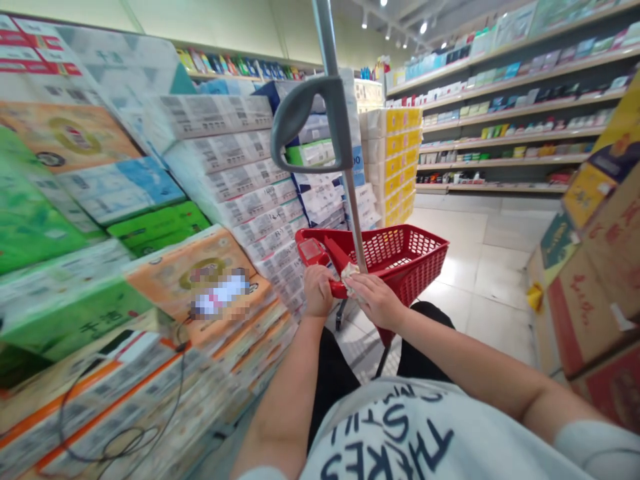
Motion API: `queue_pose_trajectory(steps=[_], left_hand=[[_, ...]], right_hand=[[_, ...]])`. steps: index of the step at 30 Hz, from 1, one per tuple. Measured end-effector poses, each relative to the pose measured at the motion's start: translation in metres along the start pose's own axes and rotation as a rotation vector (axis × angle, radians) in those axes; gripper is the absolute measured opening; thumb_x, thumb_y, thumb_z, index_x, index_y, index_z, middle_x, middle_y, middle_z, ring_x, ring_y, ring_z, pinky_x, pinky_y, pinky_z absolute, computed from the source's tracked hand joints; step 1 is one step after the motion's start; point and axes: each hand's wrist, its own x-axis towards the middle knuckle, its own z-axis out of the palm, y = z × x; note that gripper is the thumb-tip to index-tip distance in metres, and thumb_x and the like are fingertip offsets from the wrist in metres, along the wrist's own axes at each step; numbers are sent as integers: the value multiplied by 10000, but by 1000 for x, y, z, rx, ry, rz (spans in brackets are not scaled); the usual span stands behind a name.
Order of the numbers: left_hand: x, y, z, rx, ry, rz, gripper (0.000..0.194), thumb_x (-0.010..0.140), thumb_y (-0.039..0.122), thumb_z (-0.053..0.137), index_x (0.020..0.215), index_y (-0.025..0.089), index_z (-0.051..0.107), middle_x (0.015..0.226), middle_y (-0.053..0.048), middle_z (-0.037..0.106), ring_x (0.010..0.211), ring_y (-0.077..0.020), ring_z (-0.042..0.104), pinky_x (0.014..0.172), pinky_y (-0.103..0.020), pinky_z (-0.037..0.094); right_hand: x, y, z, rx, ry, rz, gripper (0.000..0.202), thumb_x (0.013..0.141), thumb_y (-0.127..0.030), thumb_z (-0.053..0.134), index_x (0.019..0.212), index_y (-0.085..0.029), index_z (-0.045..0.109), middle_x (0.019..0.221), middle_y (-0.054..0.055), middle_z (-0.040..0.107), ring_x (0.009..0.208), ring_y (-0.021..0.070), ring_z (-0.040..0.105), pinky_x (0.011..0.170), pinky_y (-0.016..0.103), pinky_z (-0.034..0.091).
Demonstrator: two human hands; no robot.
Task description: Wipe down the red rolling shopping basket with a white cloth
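Wiping step, by the look of it: red basket (400,257) stands on the aisle floor in front of the person, its pull handle (333,120) raised upright. Left hand (319,290) has its fingers wrapped tight round the basket's near rim, steadying it. Right hand (376,300) lies fairly flat, fingers pressing a crumpled cloth (349,275) against the rim at the foot of the handle pole. Cloth sits between both hands, touching the rim. Tissue packs (150,267) stacked close on the left, cartons (595,267) on the right. Next move likely needs the left grip held firm while the cloth slides along the rim.
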Motion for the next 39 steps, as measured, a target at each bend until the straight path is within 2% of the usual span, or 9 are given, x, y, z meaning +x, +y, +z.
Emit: queue_pose_trajectory(steps=[9, 11, 16, 18, 20, 25, 29, 34, 39], left_hand=[[-2, -15, 2, 31, 24, -16, 514, 981, 310, 107, 668, 230, 506, 770, -55, 632, 907, -185, 601, 908, -407, 438], [-1, -17, 3, 16, 32, -15, 515, 983, 324, 117, 664, 228, 510, 764, -50, 630, 895, -182, 599, 907, -404, 442], [0, -16, 5, -57, 93, 5, 498, 985, 337, 162, 659, 223, 521, 748, -47, 618, 848, -181, 596, 880, -411, 448], [1, -15, 6, -67, 95, 0, 499, 987, 334, 166, 650, 224, 518, 750, -49, 615, 845, -181, 593, 881, -413, 442], [3, -15, 6, -74, 92, -5, 494, 988, 326, 170, 652, 224, 517, 752, -51, 612, 845, -184, 588, 877, -416, 440], [5, -19, 1, -53, 67, 1, 475, 983, 307, 177, 667, 220, 520, 771, -61, 618, 844, -203, 588, 845, -434, 452], [6, -23, 1, -50, 77, -13, 463, 979, 292, 186, 654, 230, 509, 765, -58, 617, 855, -213, 594, 859, -444, 450], [6, -24, 6, -47, 71, 4, 445, 973, 272, 209, 661, 224, 522, 772, -55, 620, 865, -212, 591, 861, -445, 455], [5, -19, 8, -19, 47, 1, 459, 978, 287, 191, 671, 213, 524, 791, -51, 610, 865, -189, 578, 857, -398, 444]], right_hand=[[24, -5, -10, 21, -97, -16, 377, 898, -156, 481, 1269, -178, 543, 1157, 111, 645, 1086, 223, 594, 935, 389, 500], [37, -5, -24, 76, -18, -10, 359, 912, -161, 457, 1258, -203, 543, 1126, 92, 652, 1062, 210, 604, 928, 381, 508], [106, 4, -61, 114, 509, 196, 380, 972, -286, 417, 1348, -231, 428, 1294, 103, 547, 1220, 228, 509, 1037, 434, 436], [135, 10, -62, 184, 563, 280, 410, 981, -359, 407, 1369, -228, 381, 1291, 97, 544, 1197, 216, 533, 1017, 416, 455], [152, 14, -53, 263, 488, 329, 405, 966, -416, 432, 1319, -218, 413, 1157, 81, 620, 1077, 204, 607, 937, 377, 507], [138, 20, -28, 296, 405, 420, 331, 925, -464, 484, 1111, -191, 504, 929, 78, 673, 864, 221, 666, 743, 330, 530], [144, 23, -42, 311, 319, 437, 244, 903, -447, 525, 973, -214, 545, 804, 29, 668, 760, 206, 659, 706, 311, 506], [174, 21, -50, 318, 458, 497, 218, 860, -385, 581, 991, -218, 534, 801, 23, 657, 741, 198, 646, 681, 297, 498], [140, 22, -24, 319, 499, 575, 187, 815, -361, 598, 904, -213, 526, 732, 11, 641, 667, 179, 637, 636, 268, 490]])
